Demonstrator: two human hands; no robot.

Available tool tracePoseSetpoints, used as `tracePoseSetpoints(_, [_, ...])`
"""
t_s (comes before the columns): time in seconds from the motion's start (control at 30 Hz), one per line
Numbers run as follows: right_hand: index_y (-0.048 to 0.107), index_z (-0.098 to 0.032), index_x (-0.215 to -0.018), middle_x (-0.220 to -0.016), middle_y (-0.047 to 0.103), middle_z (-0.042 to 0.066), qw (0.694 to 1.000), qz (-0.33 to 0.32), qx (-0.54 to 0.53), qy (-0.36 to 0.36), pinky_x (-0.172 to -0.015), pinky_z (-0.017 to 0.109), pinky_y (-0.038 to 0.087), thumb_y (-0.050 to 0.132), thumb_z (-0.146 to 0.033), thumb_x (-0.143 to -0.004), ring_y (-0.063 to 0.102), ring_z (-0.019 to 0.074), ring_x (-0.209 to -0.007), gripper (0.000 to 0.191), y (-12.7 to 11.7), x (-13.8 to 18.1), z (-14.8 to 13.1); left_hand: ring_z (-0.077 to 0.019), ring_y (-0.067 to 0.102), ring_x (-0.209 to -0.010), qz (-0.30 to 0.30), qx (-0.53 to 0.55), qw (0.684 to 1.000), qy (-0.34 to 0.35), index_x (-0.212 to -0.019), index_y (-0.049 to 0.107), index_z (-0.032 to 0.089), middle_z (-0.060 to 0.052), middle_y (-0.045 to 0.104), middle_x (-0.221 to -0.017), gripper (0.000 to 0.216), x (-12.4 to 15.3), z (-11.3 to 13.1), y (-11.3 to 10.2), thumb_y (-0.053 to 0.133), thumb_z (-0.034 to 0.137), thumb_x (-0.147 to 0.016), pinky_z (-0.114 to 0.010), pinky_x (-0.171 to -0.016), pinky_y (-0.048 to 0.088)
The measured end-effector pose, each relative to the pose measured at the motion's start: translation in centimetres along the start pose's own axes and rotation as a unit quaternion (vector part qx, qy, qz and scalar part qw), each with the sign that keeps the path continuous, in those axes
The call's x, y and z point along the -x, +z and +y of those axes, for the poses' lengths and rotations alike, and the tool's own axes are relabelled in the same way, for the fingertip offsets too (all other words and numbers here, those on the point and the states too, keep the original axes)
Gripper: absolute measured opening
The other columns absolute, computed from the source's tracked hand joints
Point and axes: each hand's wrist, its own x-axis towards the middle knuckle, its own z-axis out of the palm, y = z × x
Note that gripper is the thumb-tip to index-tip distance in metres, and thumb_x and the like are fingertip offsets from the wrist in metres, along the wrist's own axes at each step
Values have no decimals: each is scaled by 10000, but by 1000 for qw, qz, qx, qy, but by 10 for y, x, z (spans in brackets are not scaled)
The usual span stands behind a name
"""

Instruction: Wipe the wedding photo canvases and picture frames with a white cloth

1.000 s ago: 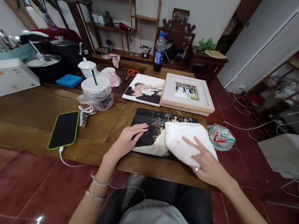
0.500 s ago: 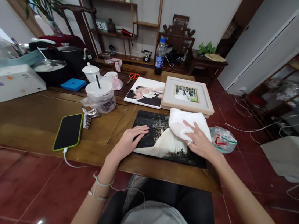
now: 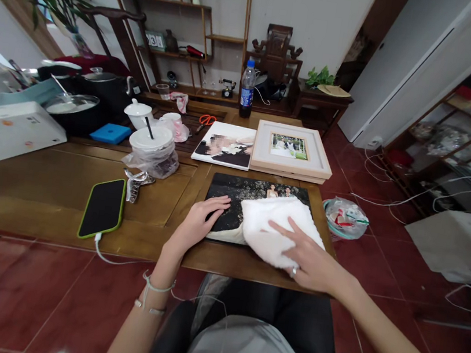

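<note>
A dark photo print (image 3: pixel 234 188) lies flat near the table's front edge, showing two small figures and a pale sweeping dress. On its left edge rests my left hand (image 3: pixel 201 218), open, fingers laid flat. My right hand (image 3: pixel 312 257) holds a folded white towel (image 3: pixel 270 222) down against the print's lower right part, fingers spread over the cloth. The towel hides much of the dress and hangs a little past the print's front edge. Just behind the print are a light wooden picture frame (image 3: pixel 322 165) and a smaller photo panel (image 3: pixel 242 155).
To the left lie a phone (image 3: pixel 102 207) with its cable and a crumpled silver wrapper (image 3: pixel 132 188). A lidded cup (image 3: pixel 153 138), orange scissors (image 3: pixel 206 120) and a cola bottle (image 3: pixel 247 93) stand farther back. Off the right edge sits a bagged bin (image 3: pixel 346 218).
My right hand has slid the towel towards me and slightly left, from the print's upper right to its lower part. The two figures are now uncovered. My left hand stays on the print.
</note>
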Motion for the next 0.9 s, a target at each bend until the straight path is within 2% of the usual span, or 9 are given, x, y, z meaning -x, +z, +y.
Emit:
tracePoseSetpoints(0.2, [682,-164,-900,-1274,574,124,999,39,31,19,-1115,538,182,470,-97,-756,315,267,-1340,265,-11,-53,54,-217,593,-1123,6,4,1000,3,-998,682,175,-96,672,-1137,241,-1,1,0,464,178,-896,-428,-989,465])
tracePoseSetpoints(0.37, [674,-153,-997,-1169,643,118,996,61,59,40,-1095,573,158,443,-90,-765,297,269,-1348,334,-7,-79,68,-214,590,-1128,4,6,1000,2,-998,680,177,-93,671,-1139,243,0,1,0,459,172,-898,-427,-990,462])
tracePoseSetpoints(0.5, [677,-121,-1008,-1327,513,180,995,69,60,23,-1091,588,122,511,-109,-698,249,293,-1364,352,5,-67,43,-215,590,-1128,2,3,1000,1,-1006,676,168,-102,668,-1142,244,0,0,0,457,166,-898,-432,-989,463])
tracePoseSetpoints(0.63, [703,-184,-943,-1444,388,80,999,34,22,-25,-1095,612,31,510,-77,-598,155,309,-1389,409,15,-38,-3,-219,593,-1124,2,-5,1000,8,-997,676,177,-100,665,-1149,239,-1,0,0,459,168,-897,-431,-979,471])
tracePoseSetpoints(0.73, [710,-183,-885,-1474,334,56,999,-4,1,-38,-1097,607,-19,504,-89,-557,116,319,-1394,398,19,-21,-29,-217,587,-1131,-3,-12,1000,6,-989,675,173,-100,662,-1155,240,-1,0,-1,452,171,-900,-421,-981,472])
tracePoseSetpoints(0.8, [702,-182,-918,-1476,330,53,999,-15,-7,-42,-1105,593,-30,501,-87,-548,120,309,-1395,432,20,-15,-36,-216,581,-1140,-8,-11,1000,6,-1007,670,175,-94,661,-1159,255,-1,1,-1,437,167,-904,-423,-987,467])
tracePoseSetpoints(0.9, [697,-184,-925,-1454,370,75,999,-3,-13,-36,-1125,555,4,502,-75,-558,177,282,-1388,430,19,-16,-30,-217,581,-1140,-5,-7,1000,8,-1010,669,178,-93,663,-1155,259,-1,1,-1,433,167,-905,-430,-985,467])
